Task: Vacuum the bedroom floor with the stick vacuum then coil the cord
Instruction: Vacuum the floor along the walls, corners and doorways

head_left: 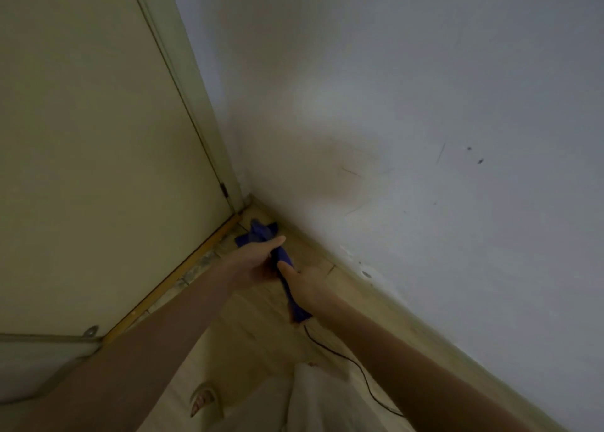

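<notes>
**A:** What does the head view give you?

**B:** I'm looking down into a room corner. The blue stick vacuum (283,269) runs from my hands toward that corner, and its head sits on the wooden floor (248,327) right at the corner, just beside the skirting board (356,279).

**A:** And the hands?

**B:** My left hand (261,261) holds the vacuum body on the corner side, fingers curled round it, thumb lying along the top. My right hand (305,279) grips the shaft just behind the left, farther from the corner, its thumb pointing up the shaft. So both grips are wrapped tight on the vacuum.

**A:** The cord?

**B:** A thin black cord (346,363) leaves the vacuum's near end and trails loose over the floor away from the corner, passing under my right forearm.

**A:** What else is around the corner?

**B:** A pale door (98,157) stands to the left of it, a scuffed white wall (408,121) to the right. Well back from the corner I see a sandalled foot (202,399) and some white fabric (327,402). The picture is dim and a little blurred.
</notes>
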`<control>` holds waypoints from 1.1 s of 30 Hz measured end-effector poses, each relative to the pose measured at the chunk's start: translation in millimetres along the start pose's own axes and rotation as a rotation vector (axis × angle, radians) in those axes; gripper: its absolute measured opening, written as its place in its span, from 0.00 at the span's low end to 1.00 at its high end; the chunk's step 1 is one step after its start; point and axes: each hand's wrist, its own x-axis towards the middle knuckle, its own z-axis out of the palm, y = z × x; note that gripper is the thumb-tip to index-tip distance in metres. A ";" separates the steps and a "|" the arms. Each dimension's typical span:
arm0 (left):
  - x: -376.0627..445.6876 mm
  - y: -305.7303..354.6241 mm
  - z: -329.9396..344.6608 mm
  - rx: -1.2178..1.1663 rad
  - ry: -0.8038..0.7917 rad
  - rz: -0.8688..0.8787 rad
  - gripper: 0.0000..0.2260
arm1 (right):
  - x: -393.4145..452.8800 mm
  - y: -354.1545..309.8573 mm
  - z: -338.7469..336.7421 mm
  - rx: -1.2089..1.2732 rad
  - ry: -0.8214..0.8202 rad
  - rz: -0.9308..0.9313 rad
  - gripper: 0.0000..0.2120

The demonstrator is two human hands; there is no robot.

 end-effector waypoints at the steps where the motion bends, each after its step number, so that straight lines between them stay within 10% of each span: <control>1: -7.2 -2.4 -13.2 0.042 -0.016 -0.010 0.20 | -4.2 -2.8 17.9 0.063 0.000 0.013 0.22; 18: -58.6 22.6 -217.2 0.564 -0.085 0.012 0.17 | -6.8 -118.8 282.6 0.887 0.319 0.079 0.16; 33: -39.7 54.6 -245.6 0.617 -0.159 0.056 0.18 | 37.6 -150.7 290.4 0.777 0.402 0.060 0.20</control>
